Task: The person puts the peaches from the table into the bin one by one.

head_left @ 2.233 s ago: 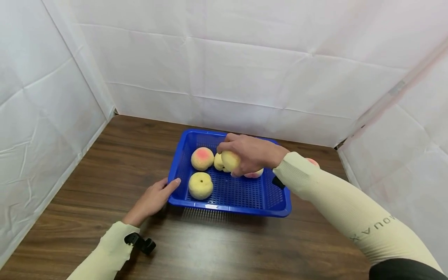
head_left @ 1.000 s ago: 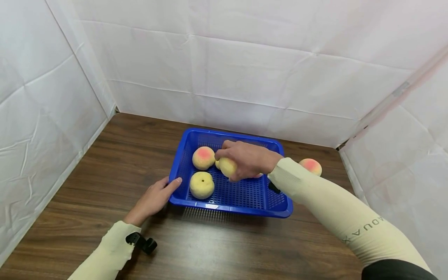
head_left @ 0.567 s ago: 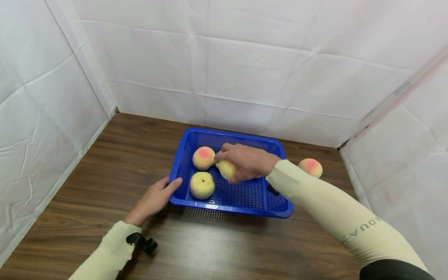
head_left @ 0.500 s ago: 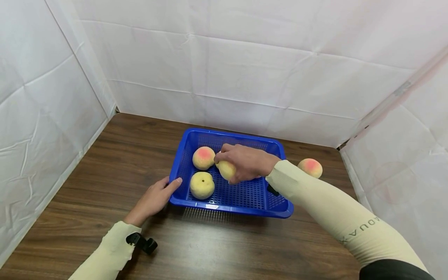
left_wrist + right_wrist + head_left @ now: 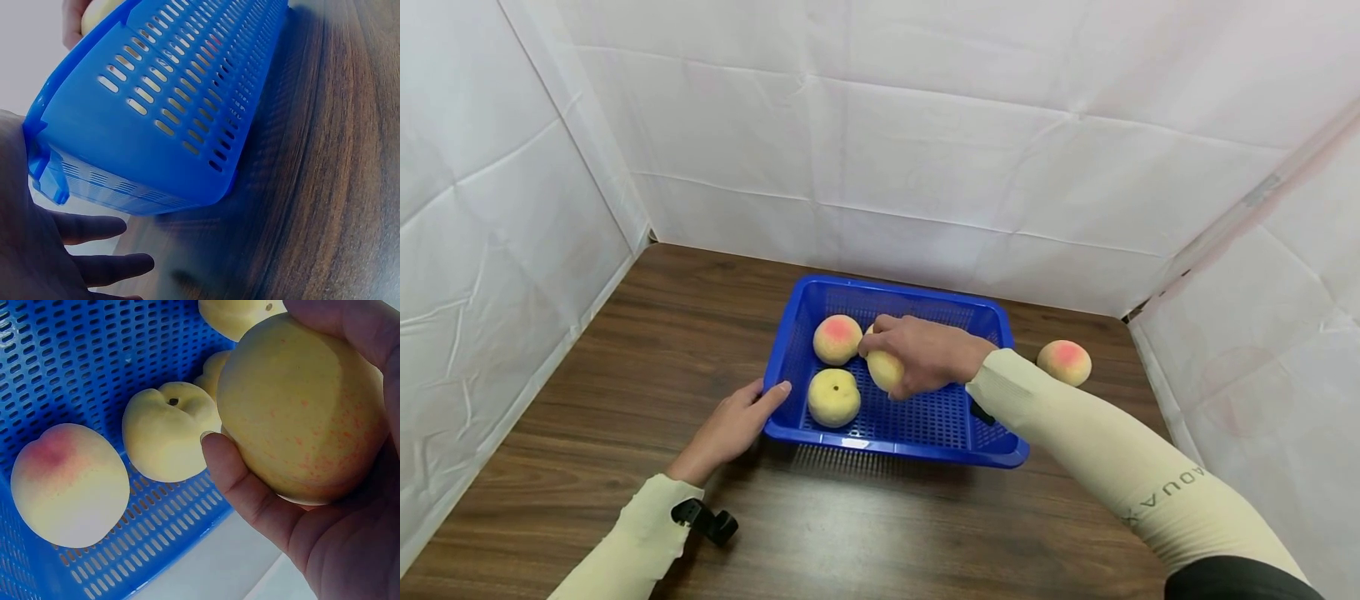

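Observation:
My right hand (image 5: 928,354) grips a yellow peach (image 5: 885,370) above the blue plastic basket (image 5: 917,452). In the right wrist view that peach (image 5: 300,412) shows faint red specks, with thumb and fingers round it. Inside the basket, a red-topped peach (image 5: 837,340) and a yellow peach (image 5: 834,398) sit at the left. Another peach (image 5: 870,330) is mostly hidden behind my right hand. My left hand (image 5: 730,423) holds the basket's left rim, thumb over the edge; in the left wrist view its other fingers (image 5: 112,269) stretch out below the corner.
One red-topped peach (image 5: 1064,362) lies on the dark wooden table (image 5: 850,533), right of the basket. White sheeting (image 5: 925,167) rises behind the table and along both sides.
My right hand, still gripping the peach, has moved slightly lower and nearer. The peach on the table, earlier mostly behind my right sleeve, now shows. My left hand stays on the rim.

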`<state>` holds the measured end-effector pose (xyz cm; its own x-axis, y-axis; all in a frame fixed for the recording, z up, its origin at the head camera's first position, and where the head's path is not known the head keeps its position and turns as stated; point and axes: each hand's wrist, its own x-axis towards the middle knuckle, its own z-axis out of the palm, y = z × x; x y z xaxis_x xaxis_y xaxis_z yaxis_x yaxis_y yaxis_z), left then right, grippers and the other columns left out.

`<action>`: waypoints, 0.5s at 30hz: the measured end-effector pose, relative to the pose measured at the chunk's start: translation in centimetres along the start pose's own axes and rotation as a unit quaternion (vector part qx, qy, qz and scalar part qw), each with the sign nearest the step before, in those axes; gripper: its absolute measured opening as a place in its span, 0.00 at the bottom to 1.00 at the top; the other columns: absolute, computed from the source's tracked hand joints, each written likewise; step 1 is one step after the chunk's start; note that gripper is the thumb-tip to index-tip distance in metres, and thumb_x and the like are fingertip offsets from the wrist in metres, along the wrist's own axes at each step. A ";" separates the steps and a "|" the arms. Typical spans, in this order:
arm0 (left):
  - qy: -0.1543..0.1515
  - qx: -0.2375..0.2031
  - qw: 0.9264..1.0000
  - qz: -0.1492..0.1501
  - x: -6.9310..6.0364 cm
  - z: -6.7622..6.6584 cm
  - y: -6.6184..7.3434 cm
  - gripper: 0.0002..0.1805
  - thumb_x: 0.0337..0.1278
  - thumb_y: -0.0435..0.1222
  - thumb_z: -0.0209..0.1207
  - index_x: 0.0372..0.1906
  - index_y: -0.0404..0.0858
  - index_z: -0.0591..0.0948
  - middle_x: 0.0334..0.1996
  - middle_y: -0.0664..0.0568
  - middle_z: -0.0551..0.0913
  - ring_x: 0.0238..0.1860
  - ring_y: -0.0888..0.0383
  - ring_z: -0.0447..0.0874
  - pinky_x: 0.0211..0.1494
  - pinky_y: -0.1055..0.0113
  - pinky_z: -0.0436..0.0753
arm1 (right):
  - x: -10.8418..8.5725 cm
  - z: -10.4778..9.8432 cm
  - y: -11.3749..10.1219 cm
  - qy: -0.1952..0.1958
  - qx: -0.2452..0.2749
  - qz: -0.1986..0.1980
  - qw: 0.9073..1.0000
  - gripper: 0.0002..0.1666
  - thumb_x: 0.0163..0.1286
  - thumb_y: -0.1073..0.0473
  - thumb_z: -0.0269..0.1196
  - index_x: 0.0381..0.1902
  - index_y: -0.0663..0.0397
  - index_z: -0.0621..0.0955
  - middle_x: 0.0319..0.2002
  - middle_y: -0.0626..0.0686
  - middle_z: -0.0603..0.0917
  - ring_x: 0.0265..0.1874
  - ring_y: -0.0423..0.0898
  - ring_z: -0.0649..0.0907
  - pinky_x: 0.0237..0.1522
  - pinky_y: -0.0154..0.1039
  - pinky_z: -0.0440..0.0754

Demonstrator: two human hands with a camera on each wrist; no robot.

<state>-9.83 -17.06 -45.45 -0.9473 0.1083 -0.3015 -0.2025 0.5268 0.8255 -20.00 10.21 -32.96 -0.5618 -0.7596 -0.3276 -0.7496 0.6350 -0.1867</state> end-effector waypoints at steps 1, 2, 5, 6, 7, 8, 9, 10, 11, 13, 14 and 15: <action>0.001 0.001 1.000 0.001 0.0 0.0 0.0 0.44 0.78 0.64 0.42 0.80 0.36 0.63 0.72 0.35 0.75 0.73 0.36 0.73 0.75 0.33 0.69 | 0.1 0.1 0.0 -0.001 -0.001 0.000 1.000 0.36 0.57 0.56 0.78 0.64 0.40 0.80 0.60 0.51 0.79 0.49 0.49 0.81 0.46 0.41 0.84; 0.001 0.000 1.000 0.000 0.0 0.0 0.0 0.44 0.78 0.64 0.42 0.80 0.36 0.63 0.72 0.35 0.75 0.73 0.36 0.73 0.75 0.33 0.69 | 0.1 0.1 0.0 -0.003 -0.001 0.000 1.000 0.36 0.57 0.56 0.78 0.64 0.40 0.80 0.60 0.51 0.79 0.50 0.49 0.81 0.47 0.41 0.85; 0.001 0.001 1.000 -0.001 0.0 0.0 0.0 0.44 0.78 0.64 0.42 0.81 0.36 0.62 0.73 0.34 0.74 0.74 0.36 0.73 0.75 0.33 0.68 | 0.2 0.3 0.1 -0.007 0.000 0.000 1.000 0.36 0.58 0.55 0.78 0.64 0.40 0.80 0.61 0.52 0.79 0.50 0.49 0.81 0.49 0.42 0.85; 0.001 0.001 1.000 -0.001 0.0 0.0 0.0 0.44 0.78 0.64 0.42 0.81 0.36 0.62 0.73 0.34 0.74 0.74 0.36 0.72 0.75 0.33 0.68 | 0.3 0.3 0.1 -0.008 0.000 0.000 1.000 0.36 0.58 0.55 0.78 0.64 0.40 0.80 0.61 0.52 0.79 0.50 0.49 0.81 0.49 0.42 0.85; 0.000 0.002 1.000 -0.002 0.1 0.0 0.0 0.44 0.78 0.64 0.42 0.81 0.36 0.62 0.73 0.34 0.74 0.74 0.36 0.72 0.75 0.33 0.68 | 0.3 0.4 0.1 -0.008 0.001 0.000 1.000 0.36 0.58 0.55 0.79 0.64 0.40 0.80 0.61 0.52 0.79 0.50 0.49 0.81 0.49 0.42 0.85; -0.001 0.002 1.000 -0.002 0.1 0.0 0.1 0.44 0.78 0.64 0.42 0.81 0.36 0.62 0.73 0.34 0.74 0.74 0.36 0.72 0.75 0.33 0.68 | 0.3 0.4 0.1 -0.008 0.002 0.000 1.000 0.35 0.58 0.55 0.79 0.64 0.40 0.80 0.61 0.52 0.79 0.51 0.49 0.81 0.50 0.42 0.85; -0.001 0.002 1.000 -0.002 0.1 0.0 0.1 0.44 0.78 0.64 0.42 0.81 0.36 0.62 0.73 0.34 0.74 0.74 0.36 0.72 0.75 0.32 0.68 | 0.4 0.5 0.1 -0.007 0.004 -0.001 1.000 0.35 0.58 0.55 0.79 0.64 0.40 0.80 0.61 0.52 0.79 0.51 0.49 0.81 0.50 0.43 0.85; -0.001 0.002 1.000 -0.002 0.1 0.0 0.1 0.44 0.78 0.64 0.42 0.81 0.36 0.62 0.73 0.35 0.74 0.74 0.36 0.72 0.75 0.32 0.68 | 0.4 0.6 0.2 -0.006 0.004 -0.002 1.000 0.35 0.58 0.55 0.79 0.63 0.41 0.80 0.61 0.53 0.79 0.50 0.50 0.81 0.50 0.43 0.85; -0.001 0.002 1.000 -0.001 0.1 0.0 0.1 0.43 0.79 0.63 0.42 0.81 0.36 0.62 0.73 0.35 0.74 0.74 0.36 0.72 0.75 0.33 0.68 | 0.5 0.7 0.2 -0.006 0.005 -0.001 1.000 0.35 0.58 0.55 0.79 0.63 0.40 0.80 0.61 0.52 0.78 0.51 0.49 0.80 0.50 0.42 0.85; 0.000 0.003 1.000 0.001 0.1 0.0 0.1 0.43 0.79 0.63 0.42 0.81 0.35 0.62 0.73 0.34 0.74 0.74 0.36 0.72 0.75 0.33 0.68 | 0.6 0.8 0.2 -0.008 0.005 0.000 1.000 0.34 0.58 0.54 0.79 0.62 0.40 0.80 0.62 0.52 0.78 0.51 0.49 0.80 0.49 0.42 0.84; 0.000 0.003 1.000 0.001 0.1 0.0 0.1 0.44 0.79 0.63 0.42 0.81 0.35 0.62 0.73 0.34 0.74 0.74 0.36 0.72 0.75 0.33 0.68 | 0.7 0.9 0.2 -0.008 0.004 0.000 1.000 0.34 0.57 0.54 0.79 0.62 0.40 0.80 0.62 0.52 0.78 0.51 0.48 0.80 0.49 0.42 0.84; 0.000 0.003 1.000 0.002 0.1 0.0 0.1 0.44 0.78 0.64 0.42 0.81 0.35 0.62 0.73 0.34 0.74 0.74 0.36 0.72 0.75 0.33 0.68 | 0.7 1.0 0.2 -0.009 0.003 -0.001 1.000 0.34 0.57 0.54 0.79 0.61 0.39 0.80 0.62 0.52 0.77 0.51 0.48 0.80 0.48 0.42 0.84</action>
<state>-9.94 -17.03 -45.41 -0.9483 0.1096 -0.2978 -0.1975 0.5308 0.8242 -20.17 9.95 -34.19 -0.5542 -0.7577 -0.3448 -0.7483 0.6349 -0.1925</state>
